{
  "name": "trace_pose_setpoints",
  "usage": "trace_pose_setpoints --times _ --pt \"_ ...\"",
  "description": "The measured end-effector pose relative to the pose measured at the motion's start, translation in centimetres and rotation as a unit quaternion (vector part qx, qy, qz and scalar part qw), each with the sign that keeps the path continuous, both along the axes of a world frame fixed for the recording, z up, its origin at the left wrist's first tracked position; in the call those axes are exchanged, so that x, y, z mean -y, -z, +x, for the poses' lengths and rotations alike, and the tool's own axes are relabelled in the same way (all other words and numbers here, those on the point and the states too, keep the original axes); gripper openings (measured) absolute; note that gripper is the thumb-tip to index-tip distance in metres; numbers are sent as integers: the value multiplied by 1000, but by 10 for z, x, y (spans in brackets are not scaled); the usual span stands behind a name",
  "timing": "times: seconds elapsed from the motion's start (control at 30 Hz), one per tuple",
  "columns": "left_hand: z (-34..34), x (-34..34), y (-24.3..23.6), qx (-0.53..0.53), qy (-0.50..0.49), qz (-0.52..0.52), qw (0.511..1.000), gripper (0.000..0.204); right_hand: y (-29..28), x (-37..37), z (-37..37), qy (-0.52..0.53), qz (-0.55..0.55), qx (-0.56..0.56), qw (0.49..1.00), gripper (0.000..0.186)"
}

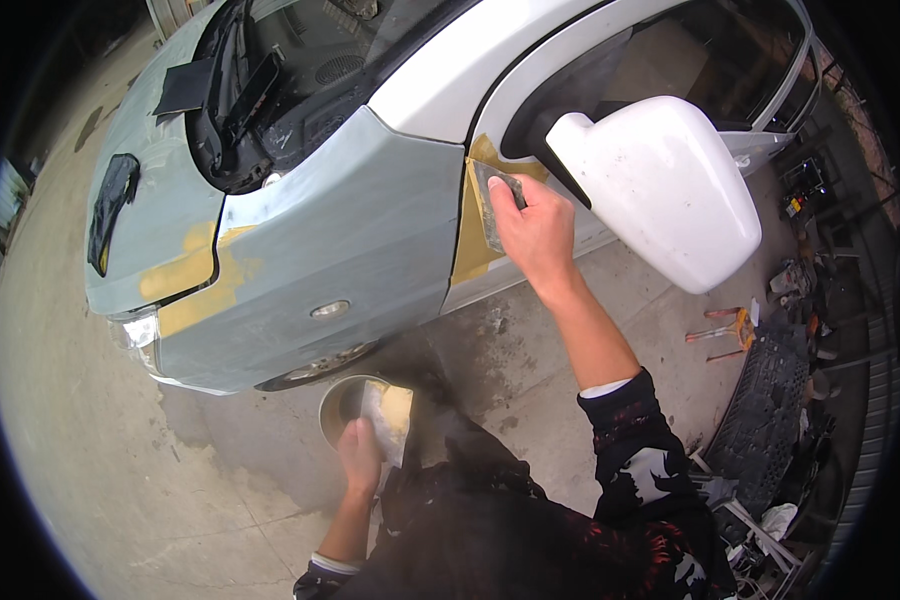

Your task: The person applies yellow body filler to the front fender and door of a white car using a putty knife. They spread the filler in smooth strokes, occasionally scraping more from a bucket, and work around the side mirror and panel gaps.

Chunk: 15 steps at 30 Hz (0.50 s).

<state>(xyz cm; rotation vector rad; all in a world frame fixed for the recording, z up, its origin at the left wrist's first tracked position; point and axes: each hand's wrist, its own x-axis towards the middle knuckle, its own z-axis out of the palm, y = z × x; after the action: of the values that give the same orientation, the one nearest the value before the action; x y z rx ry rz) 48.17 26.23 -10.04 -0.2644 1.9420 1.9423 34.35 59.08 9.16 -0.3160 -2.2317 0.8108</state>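
My right hand (538, 228) grips a grey flat putty spreader (488, 212), its blade against the front edge of the car door (595, 238). Yellow-tan filler (473, 252) coats the door there, beside the seam with the grey fender (360, 225). Lower down, my left hand (360, 456) holds a pale mixing board (378, 402) bearing a lump of yellow filler (396, 408). Behind the board shows a round, pale-rimmed container (323, 412); whether my left hand also supports it, I cannot tell.
A white side mirror (660, 190) juts out just right of my right hand. More filler (185, 270) covers the hood and fender corner, and a black object (113, 212) lies on the hood. On the concrete floor (540, 350) at right are orange-handled tools (735, 333) and a dark grille-like panel (765, 415).
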Motion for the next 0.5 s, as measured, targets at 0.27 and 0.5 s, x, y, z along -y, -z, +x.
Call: trace_pose_setpoints --times 0.27,0.5 --pt "2 7 6 -8 -5 -22 1000 43 34 1 22 12 -77 133 988 24" --pt "-28 -9 -26 -141 8 -20 990 33 38 25 84 -151 -137 100 974 30"
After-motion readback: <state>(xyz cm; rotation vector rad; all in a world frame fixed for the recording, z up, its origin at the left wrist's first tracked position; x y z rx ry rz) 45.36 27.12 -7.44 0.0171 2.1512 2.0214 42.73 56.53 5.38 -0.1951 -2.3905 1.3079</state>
